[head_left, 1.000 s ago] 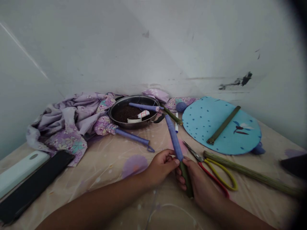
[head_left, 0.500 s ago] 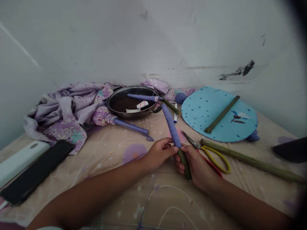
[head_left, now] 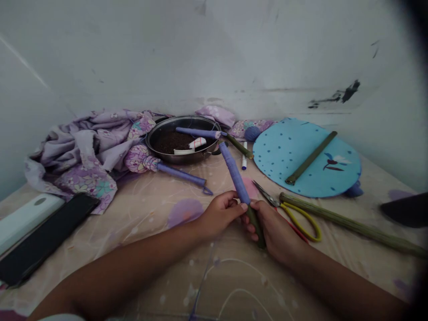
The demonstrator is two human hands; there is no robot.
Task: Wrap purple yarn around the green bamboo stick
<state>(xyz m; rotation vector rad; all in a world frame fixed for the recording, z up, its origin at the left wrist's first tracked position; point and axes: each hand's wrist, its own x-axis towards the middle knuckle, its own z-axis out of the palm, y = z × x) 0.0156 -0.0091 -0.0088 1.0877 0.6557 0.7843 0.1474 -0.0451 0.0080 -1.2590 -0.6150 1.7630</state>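
Observation:
A green plant stalk [head_left: 254,223], its upper part wound in purple yarn [head_left: 235,174], slants up and left between both hands. My left hand [head_left: 225,211] is closed on it, thumb and fingers pinching where the purple winding ends. Around the bare green lower part curl the fingers of my right hand [head_left: 276,229]. Just beyond the right hand lie scissors [head_left: 297,218] with yellow and red handles, blades pointing away to the left. A thin purple strand [head_left: 203,281] runs along the cloth below the hands; whether it joins the winding I cannot tell.
Behind stands a dark pan [head_left: 157,154] holding brown material and a purple-wrapped stick. At left are floral fabric [head_left: 83,151], a fabric-topped wrapped stick [head_left: 182,174] and a black phone-like slab [head_left: 50,240]. A blue round mat [head_left: 274,151] and a long green stalk [head_left: 347,223] lie right.
The wrapped stalk's top end has tilted slightly left. Both hands keep almost the same grip, and the whole view has shifted a little.

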